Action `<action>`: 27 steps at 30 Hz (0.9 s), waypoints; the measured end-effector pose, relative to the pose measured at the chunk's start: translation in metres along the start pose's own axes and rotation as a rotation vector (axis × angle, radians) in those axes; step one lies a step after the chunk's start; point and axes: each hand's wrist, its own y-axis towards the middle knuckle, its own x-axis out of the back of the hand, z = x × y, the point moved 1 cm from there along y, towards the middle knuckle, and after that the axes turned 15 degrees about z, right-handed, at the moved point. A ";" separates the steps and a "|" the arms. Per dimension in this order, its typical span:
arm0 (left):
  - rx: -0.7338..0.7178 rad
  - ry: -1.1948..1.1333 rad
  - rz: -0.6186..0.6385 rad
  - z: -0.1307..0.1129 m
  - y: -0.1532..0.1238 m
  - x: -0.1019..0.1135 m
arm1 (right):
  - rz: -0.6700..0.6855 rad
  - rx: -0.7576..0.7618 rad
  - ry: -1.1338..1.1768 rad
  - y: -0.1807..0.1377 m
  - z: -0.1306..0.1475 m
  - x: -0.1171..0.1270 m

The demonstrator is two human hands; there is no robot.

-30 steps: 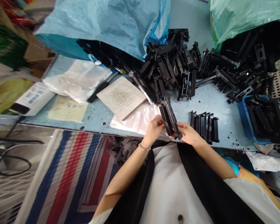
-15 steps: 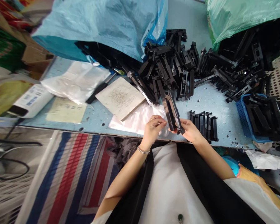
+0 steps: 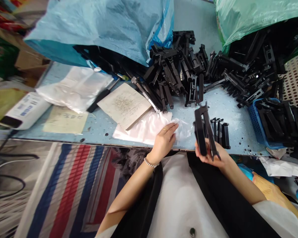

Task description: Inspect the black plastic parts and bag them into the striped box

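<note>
- Head view: right hand is clamped on one black plastic part, raised over the near table edge, just left of a row of parts, roughly six.
- Left hand, fingers loose, rests on one clear plastic bag; the two hands are apart.
- Judged step: one part being handled singly, with the loose pile far behind it.

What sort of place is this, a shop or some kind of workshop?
Most likely a small assembly or packing workbench. Heaps of identical black plastic parts spill from a blue sack and a green sack, a blue basket holds more, and the right hand grips a single part.
</note>
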 end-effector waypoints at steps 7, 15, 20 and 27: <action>-0.023 -0.154 -0.026 -0.010 -0.004 0.003 | 0.069 -0.080 0.214 -0.008 -0.040 0.019; -0.301 -0.204 0.237 -0.043 -0.017 0.001 | -0.111 0.141 -0.070 0.021 -0.025 0.012; -0.190 -0.196 -0.013 -0.022 -0.022 0.005 | 0.071 0.140 0.185 0.026 -0.029 0.010; -0.350 0.011 0.129 -0.043 -0.029 -0.001 | -0.208 0.294 -0.324 0.042 -0.025 -0.006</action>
